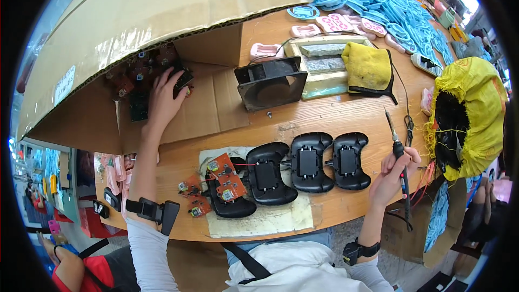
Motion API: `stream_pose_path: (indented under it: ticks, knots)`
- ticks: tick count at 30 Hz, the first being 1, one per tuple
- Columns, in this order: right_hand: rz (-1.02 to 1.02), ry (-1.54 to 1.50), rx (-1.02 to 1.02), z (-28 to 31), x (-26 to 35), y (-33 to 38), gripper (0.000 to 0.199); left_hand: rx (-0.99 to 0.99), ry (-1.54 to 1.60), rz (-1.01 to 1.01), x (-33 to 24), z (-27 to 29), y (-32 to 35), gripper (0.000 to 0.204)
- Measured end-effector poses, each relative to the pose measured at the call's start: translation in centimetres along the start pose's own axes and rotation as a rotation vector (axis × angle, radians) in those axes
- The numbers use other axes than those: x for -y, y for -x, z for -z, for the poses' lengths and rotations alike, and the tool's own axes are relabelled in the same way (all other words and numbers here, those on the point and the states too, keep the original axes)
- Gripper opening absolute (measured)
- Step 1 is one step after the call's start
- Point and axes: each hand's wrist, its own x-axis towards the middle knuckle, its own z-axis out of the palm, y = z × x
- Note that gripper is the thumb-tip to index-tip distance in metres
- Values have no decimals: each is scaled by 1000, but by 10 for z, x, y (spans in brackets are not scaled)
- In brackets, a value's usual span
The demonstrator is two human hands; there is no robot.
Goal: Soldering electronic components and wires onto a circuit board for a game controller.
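Left hand (162, 97) inside cardboard box (162, 5) at table's (346, 113) far-left edge, fingers closed on a circuit board (183, 80) (more boards inside); right hand (392, 176) clamped on soldering iron (397, 148) near right edge. Hands well apart.

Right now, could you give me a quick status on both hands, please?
Left hand in the cardboard box, on a circuit board. Right hand holds the soldering iron, tip up. Black controller shells untouched.

Black fan (270, 82), yellow cloth (367, 65), blue plastic parts (378, 5).
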Motion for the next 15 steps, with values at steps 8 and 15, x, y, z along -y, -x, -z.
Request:
stream_pose_path:
  ticks: [8, 15]
  knots:
    - [-158, -221, 72, 0, 10, 4, 22, -76, 12, 26, -2, -20, -15, 33]
    - [-268, -260, 9, 0, 16, 2, 40, -388, 1013, 573, -19, 40, 14, 29]
